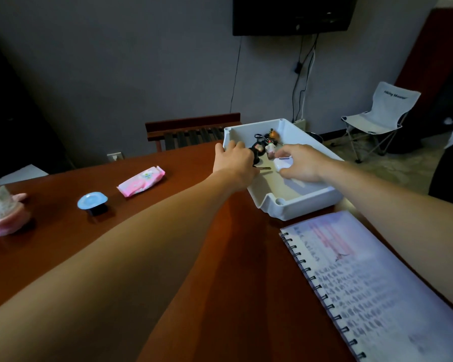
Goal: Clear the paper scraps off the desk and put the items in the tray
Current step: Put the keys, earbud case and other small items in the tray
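Brown desk (63,173): white round-cornered tray (298,202); right hand (301,165) pinches white case (283,163).

The left hand (233,163) hides what its fingers touch in the tray (298,205); the right hand (302,167) covers part of a white case (283,162); the notebook (377,283) has blurred writing.

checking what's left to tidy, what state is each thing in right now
white case, pinched by right hand over tray
tray, on desk, holding keyring charms
left hand, across tray wall, grip unclear
wipes pack, flat on desk
blue-lidded cup, lid on, on desk
notebook, flat on desk
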A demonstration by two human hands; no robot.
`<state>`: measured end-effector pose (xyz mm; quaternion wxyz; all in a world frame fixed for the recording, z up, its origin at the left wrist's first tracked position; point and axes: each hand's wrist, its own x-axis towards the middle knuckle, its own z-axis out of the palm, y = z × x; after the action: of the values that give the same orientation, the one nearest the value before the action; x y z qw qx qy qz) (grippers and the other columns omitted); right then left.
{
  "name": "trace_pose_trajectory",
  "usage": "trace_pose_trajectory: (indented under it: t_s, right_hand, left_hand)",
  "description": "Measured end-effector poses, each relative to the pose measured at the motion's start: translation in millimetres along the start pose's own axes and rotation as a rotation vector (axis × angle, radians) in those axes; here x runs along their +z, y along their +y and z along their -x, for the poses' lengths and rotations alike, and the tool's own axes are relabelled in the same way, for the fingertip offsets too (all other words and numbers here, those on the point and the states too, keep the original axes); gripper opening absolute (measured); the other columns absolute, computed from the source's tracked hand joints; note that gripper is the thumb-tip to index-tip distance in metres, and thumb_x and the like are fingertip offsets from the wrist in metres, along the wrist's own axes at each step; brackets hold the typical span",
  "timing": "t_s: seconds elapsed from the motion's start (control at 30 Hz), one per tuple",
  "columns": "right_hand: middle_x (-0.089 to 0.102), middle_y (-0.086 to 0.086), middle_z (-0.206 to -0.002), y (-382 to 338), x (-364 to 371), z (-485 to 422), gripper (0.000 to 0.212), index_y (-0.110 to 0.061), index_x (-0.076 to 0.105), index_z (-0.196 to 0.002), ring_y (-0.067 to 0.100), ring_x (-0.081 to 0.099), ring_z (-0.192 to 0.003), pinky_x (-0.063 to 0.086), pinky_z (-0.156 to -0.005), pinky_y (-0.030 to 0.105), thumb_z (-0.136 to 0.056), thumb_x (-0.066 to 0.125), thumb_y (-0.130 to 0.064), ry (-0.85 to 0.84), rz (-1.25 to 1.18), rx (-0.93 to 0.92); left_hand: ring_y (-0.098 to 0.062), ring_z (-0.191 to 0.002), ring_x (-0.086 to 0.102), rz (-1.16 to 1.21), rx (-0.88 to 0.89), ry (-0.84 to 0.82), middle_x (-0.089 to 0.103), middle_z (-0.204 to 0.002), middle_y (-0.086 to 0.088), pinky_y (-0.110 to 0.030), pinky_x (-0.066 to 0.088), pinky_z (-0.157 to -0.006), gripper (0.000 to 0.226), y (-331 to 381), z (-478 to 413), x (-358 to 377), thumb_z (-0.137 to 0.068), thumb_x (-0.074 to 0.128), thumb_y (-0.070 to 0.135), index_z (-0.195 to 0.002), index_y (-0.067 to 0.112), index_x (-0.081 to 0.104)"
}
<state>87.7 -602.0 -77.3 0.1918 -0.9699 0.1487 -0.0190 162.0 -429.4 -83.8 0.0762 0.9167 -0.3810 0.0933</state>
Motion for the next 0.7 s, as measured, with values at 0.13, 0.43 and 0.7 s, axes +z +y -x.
trace_pose_trajectory:
  t_s: [0.13, 0.43, 0.7]
  right_hand:
    - [0.055, 0.001, -0.14, 0, 4, -7, 0.046, -0.021, 0.056, -0.132, 0.021, 0.051, -0.127, 0.043, -0.1, 0.032, -0.086, 0.065, -0.02, 0.031, 0.005, -0.044]
    - [0.055, 0.005, -0.127, -10, -2, 0, 0.03, -0.019, 0.066, -0.117, 0.025, 0.047, -0.122, 0.041, -0.102, 0.039, -0.088, 0.064, -0.024, 0.065, 0.099, -0.102]
    - [0.037, 0.007, -0.146, -12, 2, 5, 0.039, -0.015, 0.058, -0.128, 0.026, 0.041, -0.131, 0.036, -0.104, 0.035, -0.09, 0.06, -0.024, -0.009, 0.146, -0.079]
  left_hand:
    - [-0.026, -0.111, 0.046, -0.014, -0.01, -0.011, 0.056, -0.11, -0.003, -0.047, 0.026, -0.101, 0.033, 1, -5, 4, -0.093, 0.056, 0.046, -0.111, 0.02, 0.065]
    - [-0.024, -0.099, 0.054, 0.071, 0.14, 0.035, 0.062, -0.107, 0.001, -0.041, 0.032, -0.089, 0.024, -4, 10, 0, -0.099, 0.046, 0.027, -0.101, 0.019, 0.068]
    - [-0.024, -0.11, 0.04, 0.052, 0.091, -0.175, 0.047, -0.116, -0.003, -0.045, 0.03, -0.096, 0.031, -3, 9, 0, -0.103, 0.036, 0.027, -0.116, 0.02, 0.063]
